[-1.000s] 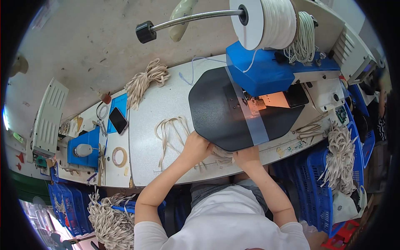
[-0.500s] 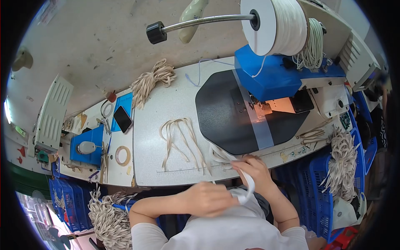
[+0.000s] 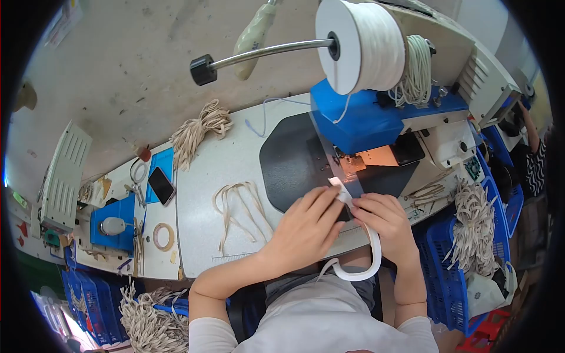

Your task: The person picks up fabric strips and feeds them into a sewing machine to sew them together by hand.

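Observation:
A white fabric band [image 3: 375,254] runs from the front of the blue sewing machine [image 3: 359,115] and curls down in a loop toward my lap. Its far end lies on the dark machine plate [image 3: 288,159], just short of the lit needle area. My left hand [image 3: 307,220] presses its fingertips on the band near that end. Beside it, my right hand [image 3: 385,220] pinches the band, with the loop hanging below. A thinner pale strip trails from the loop's lower end. Several loose beige strips [image 3: 235,206] lie on the table left of my left hand.
A bundle of beige cords [image 3: 200,129] lies at the table's back. A phone [image 3: 160,185] and a tape roll [image 3: 163,236] lie left. A white cord spool [image 3: 379,50] hangs above the machine. Blue baskets [image 3: 441,259] with strip bundles stand right; a person [image 3: 534,159] is far right.
Both hands have moved forward from near my lap onto the machine plate, bringing the white band's end close to the needle area. The view has shifted slightly.

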Available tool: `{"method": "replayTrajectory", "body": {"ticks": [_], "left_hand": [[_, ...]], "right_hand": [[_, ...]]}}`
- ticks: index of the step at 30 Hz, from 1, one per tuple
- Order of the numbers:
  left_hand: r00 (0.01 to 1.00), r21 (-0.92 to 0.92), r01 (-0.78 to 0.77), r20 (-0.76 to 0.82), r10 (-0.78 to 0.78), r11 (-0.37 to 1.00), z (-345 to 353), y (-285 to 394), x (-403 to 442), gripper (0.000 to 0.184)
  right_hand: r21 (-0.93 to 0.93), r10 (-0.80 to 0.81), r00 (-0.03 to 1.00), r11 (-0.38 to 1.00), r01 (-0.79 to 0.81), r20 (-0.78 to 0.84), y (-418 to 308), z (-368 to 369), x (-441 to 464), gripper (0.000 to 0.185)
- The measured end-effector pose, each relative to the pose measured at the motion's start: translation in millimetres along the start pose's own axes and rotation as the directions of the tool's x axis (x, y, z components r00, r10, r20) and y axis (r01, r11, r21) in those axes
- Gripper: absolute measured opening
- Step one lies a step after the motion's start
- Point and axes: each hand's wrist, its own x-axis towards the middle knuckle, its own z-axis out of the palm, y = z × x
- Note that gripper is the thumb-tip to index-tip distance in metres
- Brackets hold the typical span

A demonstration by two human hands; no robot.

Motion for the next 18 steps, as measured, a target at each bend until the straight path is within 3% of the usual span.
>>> {"method": "replayTrajectory", "body": {"ticks": [4,8,12,15,18], "left_hand": [[0.985,0.124,0.070,0.148,-0.088,0.990,7.5,2.0,6.5,0.045],[0.979,0.131,0.087,0.172,-0.109,0.988,2.9,2.0,12.1,0.043],[0.988,0.096,0.075,0.124,-0.087,0.993,7.7,-12.1,13.7,0.038],[0.984,0.099,0.125,0.112,-0.135,0.987,5.4,-18.3,21.4,0.036],[0.993,0.174,0.079,0.069,-0.092,0.982,8.5,-26.0,33.1,0.034]], "right_hand": [[0.132,0.029,0.988,0.990,-0.049,0.154,12.2,-21.1,4.2,0.030],[0.223,0.219,0.973,0.947,-0.230,0.073,13.7,-9.4,26.1,0.030],[-0.012,0.213,0.970,0.977,-0.213,0.115,10.2,6.9,35.4,0.034],[-0.014,0.240,0.969,0.971,-0.239,0.056,14.6,12.0,39.7,0.028],[-0.051,0.248,0.968,0.967,-0.249,-0.028,24.6,22.9,43.5,0.028]]}}
